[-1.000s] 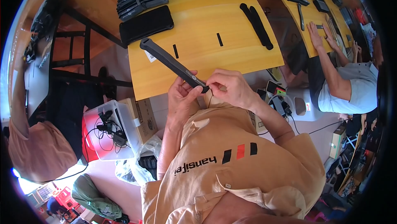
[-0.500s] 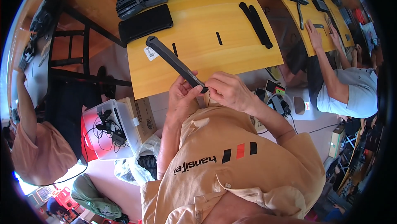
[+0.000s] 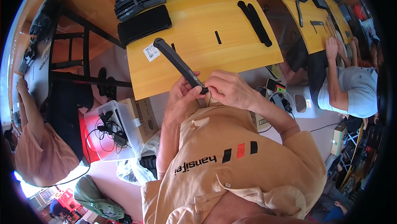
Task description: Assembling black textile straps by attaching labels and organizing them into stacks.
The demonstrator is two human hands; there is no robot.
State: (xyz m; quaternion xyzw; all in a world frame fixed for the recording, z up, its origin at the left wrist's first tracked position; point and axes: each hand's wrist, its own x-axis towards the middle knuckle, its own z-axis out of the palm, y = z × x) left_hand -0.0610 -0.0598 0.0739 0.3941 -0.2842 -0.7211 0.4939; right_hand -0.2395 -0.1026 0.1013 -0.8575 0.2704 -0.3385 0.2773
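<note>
A long, slim, dark grey and black bar (image 3: 175, 62) with a rounded far end slants over the near left part of the yellow table. My left hand (image 3: 183, 94) is closed round its near end, thumb on top. Beside that end, my right hand (image 3: 229, 89) is pinched, its fingertips at the bar's tip. Whatever the right fingers hold, if anything, is too small or hidden to make out. A white printed label (image 3: 151, 53) lies next to the bar, and a short black strip (image 3: 218, 37) lies farther right. Another short strip (image 3: 173, 47) is partly covered by the bar.
On the wooden table (image 3: 198, 13) are a stack of black folded pouches (image 3: 138, 1), a flat black case (image 3: 144, 24) and two long black pieces (image 3: 254, 23). A clear bin (image 3: 111, 131) of cables stands left below. Co-workers sit at the left and right (image 3: 347, 87).
The bar's far end has swung slightly right; both my hands stay nearly in place. At the right, the co-worker's hands have drawn back toward their table's edge.
</note>
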